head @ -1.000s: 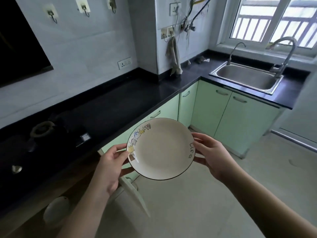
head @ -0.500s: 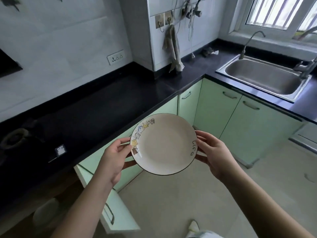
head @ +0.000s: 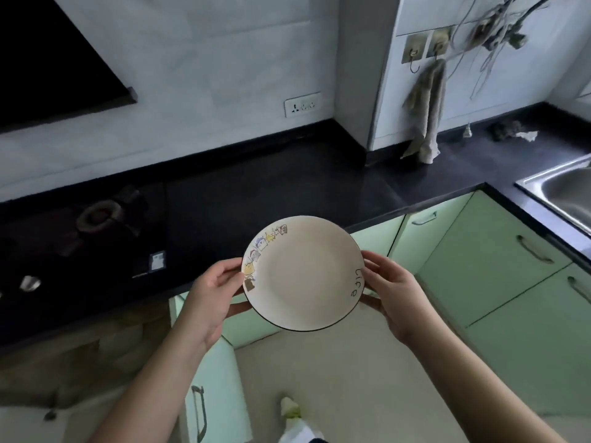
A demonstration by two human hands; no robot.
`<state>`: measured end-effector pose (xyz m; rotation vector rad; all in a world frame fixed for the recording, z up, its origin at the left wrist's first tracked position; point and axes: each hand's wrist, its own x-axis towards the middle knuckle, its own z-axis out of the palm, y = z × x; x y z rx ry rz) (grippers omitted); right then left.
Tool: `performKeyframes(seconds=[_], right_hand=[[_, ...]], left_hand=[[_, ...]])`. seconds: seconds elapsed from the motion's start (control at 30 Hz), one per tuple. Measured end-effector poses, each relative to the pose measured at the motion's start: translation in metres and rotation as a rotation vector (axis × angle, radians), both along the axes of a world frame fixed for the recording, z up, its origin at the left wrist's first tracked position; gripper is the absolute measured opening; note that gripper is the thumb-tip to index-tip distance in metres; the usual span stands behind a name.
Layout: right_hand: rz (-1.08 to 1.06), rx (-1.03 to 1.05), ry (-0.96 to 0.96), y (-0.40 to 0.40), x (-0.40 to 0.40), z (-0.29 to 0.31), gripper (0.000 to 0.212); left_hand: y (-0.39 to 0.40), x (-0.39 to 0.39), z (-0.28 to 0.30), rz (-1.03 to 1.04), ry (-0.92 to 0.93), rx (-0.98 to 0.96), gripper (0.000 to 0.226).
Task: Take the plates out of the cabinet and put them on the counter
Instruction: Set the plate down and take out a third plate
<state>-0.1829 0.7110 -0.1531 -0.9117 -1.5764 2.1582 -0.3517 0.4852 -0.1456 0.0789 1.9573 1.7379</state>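
A black counter (head: 256, 187) is running across the middle of the view and bending at the corner toward 3 o'clock, where it is carrying a steel sink (head: 563, 190) at the right edge. Pale green cabinets (head: 499, 276) are standing below it from the centre out toward 4 o'clock, and an open cabinet door (head: 214, 391) is hanging at about 7 o'clock, with the dark cabinet interior to its left. A black range hood (head: 48, 59) is filling the 10 o'clock corner, and a gas hob (head: 80, 231) is sitting in the counter at 9 o'clock.

A white plate (head: 302, 273) with a dark rim is being held face-up just below the centre of the view, in the air over the counter's front edge and the floor, touching neither. Small cartoon figures are lining its rim toward 10 o'clock, and dark lettering is showing on its rim at 3 o'clock.

The left hand (head: 212, 295) is gripping the plate's edge at 9 o'clock, thumb lying on the rim and fingers curling underneath. The right hand (head: 395, 298) is gripping the opposite edge at 3 o'clock in the same way, thumb on top beside the lettering, fingers below.

A grey cloth (head: 427, 110) is hanging from a wall hook at 1 o'clock, its end touching the counter. A white wall socket (head: 302, 104) is sitting at 12 o'clock above the counter. A crumpled scrap (head: 515, 131) is lying on the counter at 2 o'clock.
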Motion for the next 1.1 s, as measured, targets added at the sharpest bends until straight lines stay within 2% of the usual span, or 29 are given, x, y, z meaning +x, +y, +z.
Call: performKeyframes(seconds=[0.37,0.67,1.1], right_hand=[[0.182,0.071,-0.067,0.019,-0.172,-0.013,0.028],[0.215,0.014,-0.126,0.047,-0.268,-0.046,0.025],[0.413,-0.011,-0.284,0.086,-0.422,-0.105,0.028]], left_hand=[[-0.007,-0.126,-0.02,0.19,-0.045,0.058,0.021],[0.014,-0.205,-0.051,0.248,-0.099,0.023,0.022],[0.04,-0.303,-0.101,0.445,-0.19,-0.034,0.021]])
